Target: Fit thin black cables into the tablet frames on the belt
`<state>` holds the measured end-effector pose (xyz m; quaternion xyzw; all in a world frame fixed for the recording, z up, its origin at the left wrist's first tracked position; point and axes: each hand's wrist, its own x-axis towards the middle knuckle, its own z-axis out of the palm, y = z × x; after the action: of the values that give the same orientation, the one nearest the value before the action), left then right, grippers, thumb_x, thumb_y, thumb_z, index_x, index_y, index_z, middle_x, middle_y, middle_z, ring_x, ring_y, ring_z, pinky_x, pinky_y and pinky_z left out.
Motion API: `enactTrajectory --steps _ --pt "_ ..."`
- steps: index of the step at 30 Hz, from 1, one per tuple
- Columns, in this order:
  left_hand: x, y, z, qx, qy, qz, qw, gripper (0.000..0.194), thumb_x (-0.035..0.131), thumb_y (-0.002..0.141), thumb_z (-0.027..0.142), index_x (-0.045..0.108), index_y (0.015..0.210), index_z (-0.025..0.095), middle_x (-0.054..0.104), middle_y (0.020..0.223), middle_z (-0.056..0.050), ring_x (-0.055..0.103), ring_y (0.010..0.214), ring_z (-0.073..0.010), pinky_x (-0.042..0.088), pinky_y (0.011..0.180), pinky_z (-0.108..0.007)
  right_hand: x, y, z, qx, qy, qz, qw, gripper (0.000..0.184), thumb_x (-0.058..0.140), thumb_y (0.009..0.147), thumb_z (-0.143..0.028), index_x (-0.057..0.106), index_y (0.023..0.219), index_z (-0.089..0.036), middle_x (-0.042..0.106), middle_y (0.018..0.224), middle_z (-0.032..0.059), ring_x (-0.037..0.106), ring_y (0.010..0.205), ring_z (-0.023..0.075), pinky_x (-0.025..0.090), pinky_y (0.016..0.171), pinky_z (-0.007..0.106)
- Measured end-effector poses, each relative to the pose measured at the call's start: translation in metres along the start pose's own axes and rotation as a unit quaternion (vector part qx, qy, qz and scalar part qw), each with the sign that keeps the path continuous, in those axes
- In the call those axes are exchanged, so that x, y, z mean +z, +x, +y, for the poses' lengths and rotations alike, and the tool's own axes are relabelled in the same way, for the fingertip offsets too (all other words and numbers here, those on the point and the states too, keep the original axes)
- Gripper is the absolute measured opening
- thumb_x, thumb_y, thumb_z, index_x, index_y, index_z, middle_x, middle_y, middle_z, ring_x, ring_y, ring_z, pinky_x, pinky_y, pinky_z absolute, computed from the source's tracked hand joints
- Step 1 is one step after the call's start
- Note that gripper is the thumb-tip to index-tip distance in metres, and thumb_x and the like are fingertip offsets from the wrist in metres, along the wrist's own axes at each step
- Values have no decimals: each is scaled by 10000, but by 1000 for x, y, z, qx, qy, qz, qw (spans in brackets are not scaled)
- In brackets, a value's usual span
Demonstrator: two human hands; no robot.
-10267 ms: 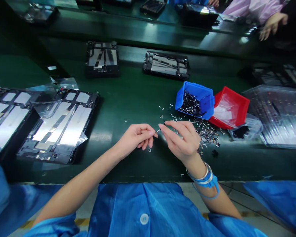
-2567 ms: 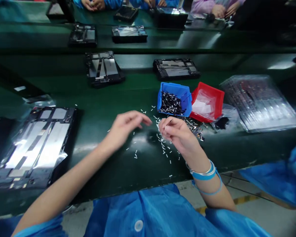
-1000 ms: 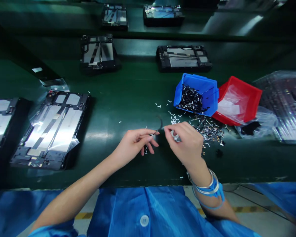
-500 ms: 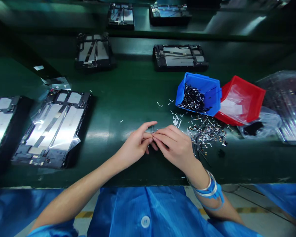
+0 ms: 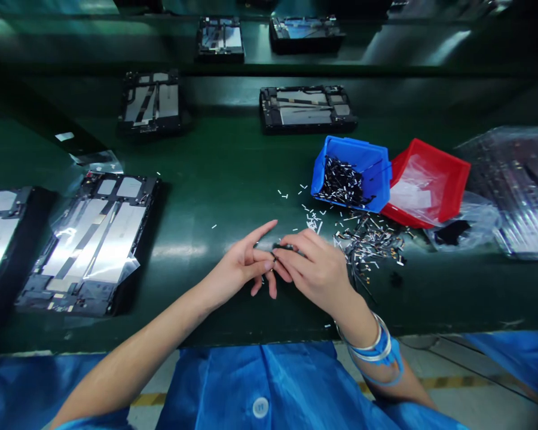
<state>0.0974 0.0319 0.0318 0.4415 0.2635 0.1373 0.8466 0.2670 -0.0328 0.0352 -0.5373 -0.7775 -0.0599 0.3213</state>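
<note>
Over the green bench my two hands meet at the fingertips. My left hand (image 5: 240, 266) pinches one end of a small, thin black cable (image 5: 275, 257) between thumb and middle finger, with its index finger stretched out and its other fingers spread below. My right hand (image 5: 320, 269) has its thumb and fingertips closed on the other end; most of the cable is hidden by the fingers. Just beyond the right hand lie a pile of loose small cables (image 5: 370, 242) and several white slips (image 5: 312, 224). Behind them stands a blue bin (image 5: 370, 161) holding more black cables.
Beside the blue bin is a red bin (image 5: 455, 185) with clear plastic in it. Stacked clear trays (image 5: 526, 197) stand at far right. An opened tablet-like device (image 5: 87, 245) lies at left, and another (image 5: 307, 110) sits at the back. The bench's front edge runs before me.
The cable stood upright between the fingertips and now lies lower, mostly covered by them. My left index finger has straightened and the lower fingers have spread. The whole view has shifted slightly.
</note>
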Motion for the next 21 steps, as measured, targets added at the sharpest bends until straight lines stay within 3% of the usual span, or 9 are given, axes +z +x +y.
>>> enactTrajectory --steps 3,6,9,11,12,14,16,21 --pt "-3 1 7 20 35 25 999 739 587 872 284 219 1499 153 731 879 -100 680 628 -171 409 426 -193 -2 1 -1 24 28 47 998 187 548 886 -76 676 784 -166 699 777 55 556 707 143 491 598 266" --pt "-18 31 24 113 187 153 964 558 596 853 309 436 1362 146 708 1020 -127 677 788 -195 455 505 -223 -7 1 1 56 57 85 993 146 565 879 -65 670 847 -160 706 773 54 573 704 137 509 608 274" --pt "-46 96 58 208 374 301 852 460 628 784 180 542 1236 154 620 1237 -134 618 1045 -240 524 770 -320 -9 1 2 63 86 101 989 122 591 856 -40 671 866 -133 705 750 58 578 686 137 511 596 278" --pt "-64 146 86 201 446 401 775 562 708 705 120 538 1241 125 503 1389 -167 483 1262 -292 410 1037 -409 -9 0 2 69 90 105 988 137 583 848 -18 678 882 -111 702 748 65 573 685 142 506 582 277" --pt "-72 169 99 173 458 438 754 604 753 661 111 546 1228 119 458 1431 -179 400 1335 -326 333 1105 -447 -8 -1 2 73 90 104 988 157 566 849 -6 682 895 -101 699 751 67 569 686 143 502 573 275" --pt "-84 206 120 128 455 477 740 639 815 575 88 580 1169 107 432 1443 -204 303 1386 -392 233 1148 -526 -7 -2 2 79 90 97 988 202 523 855 11 689 919 -85 692 751 69 558 688 146 492 558 270" --pt "-92 229 131 116 441 486 746 586 813 552 60 610 1101 100 454 1410 -222 300 1377 -425 225 1140 -566 -7 -2 3 80 84 88 989 226 493 866 9 695 927 -71 682 740 69 540 681 148 481 547 268" --pt "-103 252 130 157 404 469 770 352 618 797 125 603 1147 150 581 1273 -138 524 1235 -277 422 1054 -413 -12 0 5 82 72 82 991 275 431 910 -28 701 904 -75 657 710 66 511 671 141 460 541 251"
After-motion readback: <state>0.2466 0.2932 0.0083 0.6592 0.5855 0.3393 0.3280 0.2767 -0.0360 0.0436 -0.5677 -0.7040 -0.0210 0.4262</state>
